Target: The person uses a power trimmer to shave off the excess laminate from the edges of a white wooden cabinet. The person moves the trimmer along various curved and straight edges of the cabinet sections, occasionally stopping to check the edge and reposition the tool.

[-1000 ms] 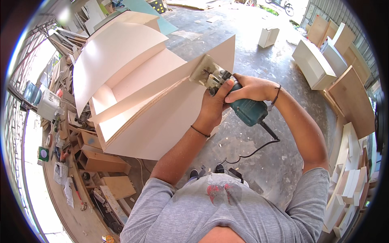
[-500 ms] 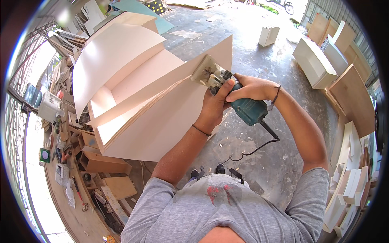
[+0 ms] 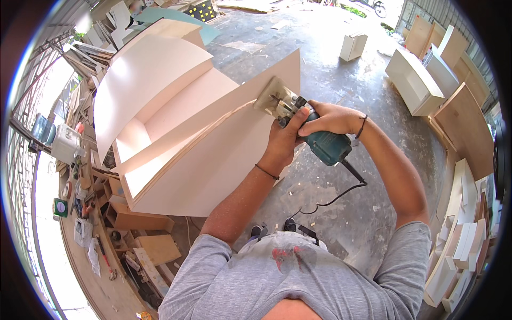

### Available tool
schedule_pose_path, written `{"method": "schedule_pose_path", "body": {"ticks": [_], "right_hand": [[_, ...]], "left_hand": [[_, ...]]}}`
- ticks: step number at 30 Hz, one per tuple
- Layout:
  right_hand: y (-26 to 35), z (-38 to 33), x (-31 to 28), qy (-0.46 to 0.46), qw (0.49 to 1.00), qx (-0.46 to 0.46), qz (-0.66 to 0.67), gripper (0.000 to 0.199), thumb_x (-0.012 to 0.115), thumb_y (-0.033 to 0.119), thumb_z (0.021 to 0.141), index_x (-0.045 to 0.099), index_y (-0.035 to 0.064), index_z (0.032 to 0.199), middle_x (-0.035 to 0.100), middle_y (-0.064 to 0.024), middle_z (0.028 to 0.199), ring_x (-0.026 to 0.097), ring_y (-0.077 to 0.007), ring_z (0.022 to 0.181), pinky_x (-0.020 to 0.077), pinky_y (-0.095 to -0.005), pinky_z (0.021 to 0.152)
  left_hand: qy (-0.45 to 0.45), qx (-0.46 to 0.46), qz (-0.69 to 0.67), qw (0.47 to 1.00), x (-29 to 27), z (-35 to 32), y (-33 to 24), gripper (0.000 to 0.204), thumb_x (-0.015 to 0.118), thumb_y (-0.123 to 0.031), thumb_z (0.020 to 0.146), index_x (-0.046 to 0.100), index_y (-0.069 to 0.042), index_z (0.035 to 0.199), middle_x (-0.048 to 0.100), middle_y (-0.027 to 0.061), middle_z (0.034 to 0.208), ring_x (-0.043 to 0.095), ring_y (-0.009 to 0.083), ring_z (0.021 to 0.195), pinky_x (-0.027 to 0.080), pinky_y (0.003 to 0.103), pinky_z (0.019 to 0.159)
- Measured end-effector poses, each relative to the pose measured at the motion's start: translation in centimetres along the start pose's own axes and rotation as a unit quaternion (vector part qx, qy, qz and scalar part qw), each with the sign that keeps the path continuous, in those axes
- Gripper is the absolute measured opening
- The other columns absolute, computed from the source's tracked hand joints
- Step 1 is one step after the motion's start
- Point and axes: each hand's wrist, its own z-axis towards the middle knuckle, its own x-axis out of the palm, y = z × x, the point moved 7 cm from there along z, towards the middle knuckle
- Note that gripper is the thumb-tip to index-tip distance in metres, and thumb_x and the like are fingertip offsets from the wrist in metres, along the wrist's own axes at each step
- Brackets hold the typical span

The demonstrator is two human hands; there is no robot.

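Both my hands are closed on a teal trim router with a clear base plate. My left hand wraps the router low down, near its base. My right hand grips the body from the right, thumb across it. The base rests at the edge of a pale, curved panel, close to its pointed far end. This panel forms the near side of a large white cabinet with an open compartment. A black cord trails from the router to the floor. The bit is hidden.
Left of me, a cluttered workbench holds hand tools, a green tape roll and a white container. Wooden boxes stand beneath the cabinet. At right are white cabinets, leaning boards and stacked white pieces.
The cabinet and its panel appear slightly further left and lower. The router's base is a little nearer the panel's far tip. Both hands keep their grip.
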Motion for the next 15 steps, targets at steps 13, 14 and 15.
{"method": "schedule_pose_path", "body": {"ticks": [13, 14, 15], "right_hand": [[-1.3, 0.4, -1.3, 0.004, 1.0, -0.004, -0.007, 0.1, 0.076, 0.056, 0.068, 0.044, -0.012, 0.134, 0.066, -0.0222, 0.108, 0.068, -0.0283, 0.094, 0.0539, -0.0328, 0.081], [-1.4, 0.5, -1.4, 0.003, 1.0, -0.004, -0.009, 0.1, 0.076, 0.057, 0.068, 0.044, -0.0119, 0.134, 0.067, -0.0221, 0.107, 0.068, -0.0284, 0.094, 0.0538, -0.0328, 0.082], [-1.7, 0.6, -1.5, 0.003, 1.0, -0.002, -0.011, 0.1, 0.076, 0.057, 0.068, 0.044, -0.0118, 0.134, 0.067, -0.0219, 0.107, 0.068, -0.0285, 0.094, 0.0537, -0.0329, 0.082]], "left_hand": [[-0.01, 0.012, -0.033, 0.999, 0.5, 1.8, 1.3, 0.033, 0.072, -0.024, 0.091, 0.057, -0.006, 0.113, 0.062, 0.0068, 0.104, 0.065, 0.015, 0.089, 0.059, 0.029, 0.071], [-0.01, 0.009, -0.036, 0.999, 0.5, 1.9, 1.4, 0.033, 0.072, -0.024, 0.091, 0.057, -0.006, 0.114, 0.062, 0.0067, 0.104, 0.065, 0.0147, 0.088, 0.059, 0.029, 0.071], [-0.011, 0.006, -0.036, 0.999, 0.6, 2.0, 1.5, 0.034, 0.072, -0.024, 0.09, 0.057, -0.006, 0.114, 0.062, 0.0067, 0.104, 0.064, 0.0146, 0.088, 0.059, 0.029, 0.071]]}}
